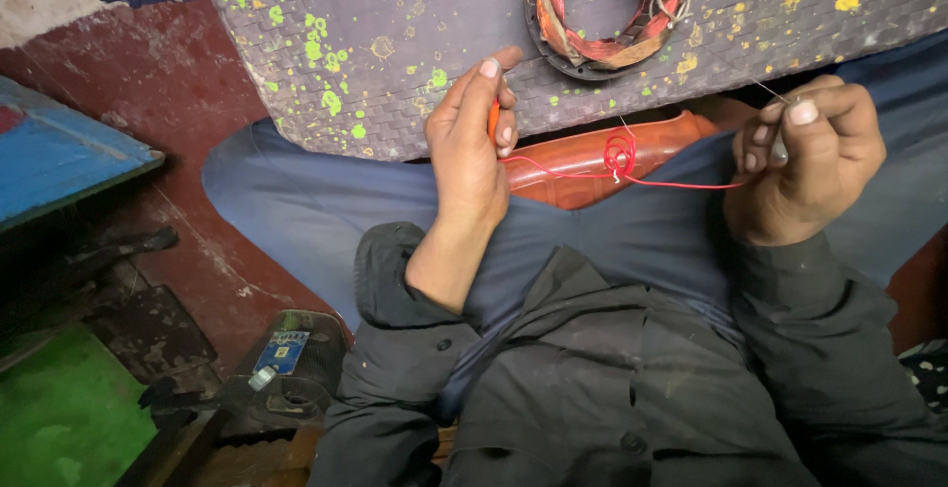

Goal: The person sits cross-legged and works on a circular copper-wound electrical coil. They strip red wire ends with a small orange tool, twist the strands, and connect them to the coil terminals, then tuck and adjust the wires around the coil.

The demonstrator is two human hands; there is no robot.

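Note:
My left hand (pixel 472 141) is closed around a small orange object (pixel 493 120), thumb pointing up toward the board. A thin red thread (pixel 632 177) runs from it, loops in a tangle at mid-span, and reaches my right hand (pixel 805 156). That hand pinches the thread's end and a thin metal needle or wire that sticks up and to the left. Both hands hover above my lap in blue trousers. A round motor stator with copper-red windings (pixel 612 8) lies on the purple woven board (pixel 395 33) just beyond the hands.
An orange-brown rounded object (pixel 592 156) sits between my knees under the thread. The board has yellow-green paint spots. A blue plank (pixel 59 156) lies at left, a green surface (pixel 59 418) at lower left, a dark device with a blue label (pixel 281 359) beside my left elbow.

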